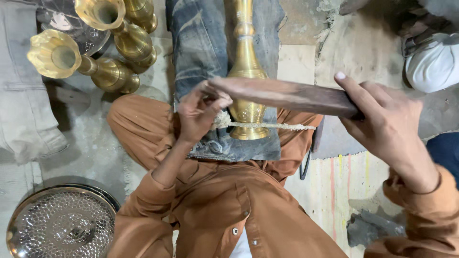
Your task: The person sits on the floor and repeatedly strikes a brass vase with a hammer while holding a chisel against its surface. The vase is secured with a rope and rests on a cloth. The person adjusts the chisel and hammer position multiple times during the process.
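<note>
Two brass vases [91,52] left | embossed tray [62,224] | denim cloth [201,43] under vase [246,71]

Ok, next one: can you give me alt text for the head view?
Seen from above, a seated person's right hand holds a dark wooden bar over a brass vase lying on a denim cloth, while the left hand grips a rope. More brass vases and an embossed tray lie nearby.
</note>
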The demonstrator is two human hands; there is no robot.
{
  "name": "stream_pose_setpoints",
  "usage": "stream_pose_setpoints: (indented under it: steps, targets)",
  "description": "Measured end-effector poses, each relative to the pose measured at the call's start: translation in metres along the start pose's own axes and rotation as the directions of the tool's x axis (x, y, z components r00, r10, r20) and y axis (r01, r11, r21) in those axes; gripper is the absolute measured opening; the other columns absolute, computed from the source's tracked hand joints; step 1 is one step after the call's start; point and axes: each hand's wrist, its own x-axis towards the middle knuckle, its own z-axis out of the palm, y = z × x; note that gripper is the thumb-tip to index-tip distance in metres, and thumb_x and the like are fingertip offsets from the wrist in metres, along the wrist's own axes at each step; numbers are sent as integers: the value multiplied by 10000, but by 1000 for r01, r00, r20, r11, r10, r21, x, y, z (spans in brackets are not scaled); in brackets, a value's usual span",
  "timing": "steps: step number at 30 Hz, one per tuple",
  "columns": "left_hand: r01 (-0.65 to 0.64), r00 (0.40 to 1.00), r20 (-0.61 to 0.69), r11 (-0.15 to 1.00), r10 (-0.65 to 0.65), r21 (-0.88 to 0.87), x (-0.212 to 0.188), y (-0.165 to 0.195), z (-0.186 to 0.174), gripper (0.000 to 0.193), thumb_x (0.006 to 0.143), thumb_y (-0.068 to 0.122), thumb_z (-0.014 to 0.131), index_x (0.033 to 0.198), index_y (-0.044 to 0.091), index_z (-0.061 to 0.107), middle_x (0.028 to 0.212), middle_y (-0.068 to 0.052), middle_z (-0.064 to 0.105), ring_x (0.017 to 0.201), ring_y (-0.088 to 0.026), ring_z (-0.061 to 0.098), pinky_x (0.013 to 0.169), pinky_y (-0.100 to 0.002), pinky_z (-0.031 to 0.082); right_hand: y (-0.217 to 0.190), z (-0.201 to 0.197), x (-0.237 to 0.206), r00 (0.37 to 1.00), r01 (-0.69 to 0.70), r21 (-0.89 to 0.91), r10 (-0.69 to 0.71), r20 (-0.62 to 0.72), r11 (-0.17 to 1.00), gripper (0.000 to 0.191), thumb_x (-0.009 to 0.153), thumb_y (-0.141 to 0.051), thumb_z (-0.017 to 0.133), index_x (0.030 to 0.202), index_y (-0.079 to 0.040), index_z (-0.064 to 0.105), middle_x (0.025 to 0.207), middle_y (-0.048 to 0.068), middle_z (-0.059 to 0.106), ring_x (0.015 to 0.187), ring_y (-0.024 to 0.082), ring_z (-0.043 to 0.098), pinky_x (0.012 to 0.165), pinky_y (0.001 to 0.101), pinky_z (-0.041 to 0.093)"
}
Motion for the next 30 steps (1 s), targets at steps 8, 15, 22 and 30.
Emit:
stream_pose_setpoints:
  steps: [8,15,22,30]
  targets:
    - [201,976,-77,978,-206,-62,62,9,-7,194,1123,207,574,1152,15,586,904,-71,615,772,-110,632,717,-265,569,-19,134,-75,843,-450,690,525,118,567,357,818,-96,889,1097,-32,674,805,52,632,722,100,547,645,274,475]
    - [21,998,41,913,-42,408,112,6,17,288,1091,292,701,1005,56,561,932,0,513,867,-79,506,778,-250,463,-87,179,-57,871,-293,948,376,317,-122,547,867,39,701,1391,14,547,1238,94,723,778,98,684,707,262,593]
    - [344,933,65,932,-353,116,126,21,34,285,883,238,788,975,111,549,864,65,500,765,-57,483,681,-237,443,-101,187,-29,910,-259,958,302,285,-123,658,868,57,695,1493,-31,509,984,34,673,675,73,607,627,247,541]
    - [147,973,26,706,-228,692,118,30,36,408,872,310,786,890,59,465,779,-58,558,725,-186,577,676,-342,489,-101,193,-35,887,-378,920,246,391,-101,576,857,-5,744,1395,-14,540,865,26,642,653,81,656,579,255,570]
